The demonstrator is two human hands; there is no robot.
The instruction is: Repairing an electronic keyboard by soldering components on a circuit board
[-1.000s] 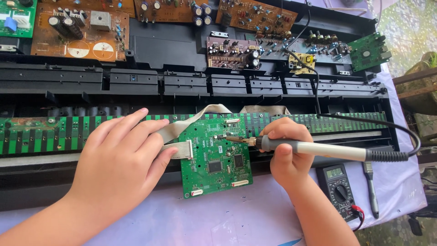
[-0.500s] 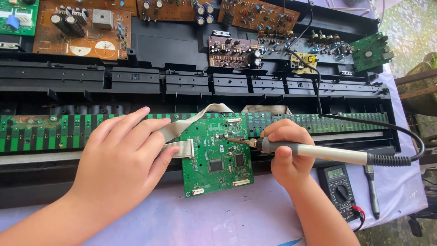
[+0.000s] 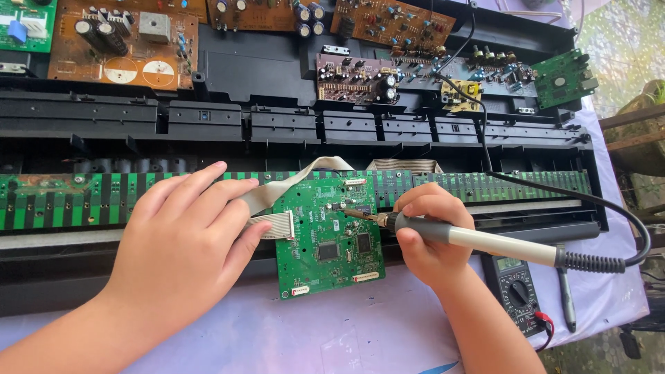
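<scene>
**Iron tip on small board, little change**

Barely anything had moved since the earlier frame: both hands and the soldering iron held the same places. Opened keyboard chassis [image 3: 291,125] spanned the desk [image 3: 332,339], its long green contact strip [image 3: 62,201] running across. Left hand [image 3: 183,242] lay flat, fingers spread, grip not closed on anything, pressing the grey ribbon cable [image 3: 270,197] beside the green circuit board [image 3: 329,235]. Right hand [image 3: 429,235] had its grip clamped round the soldering iron [image 3: 485,240], tip touching the board's upper middle. Multimeter [image 3: 516,291] sat just right of that wrist.
</scene>
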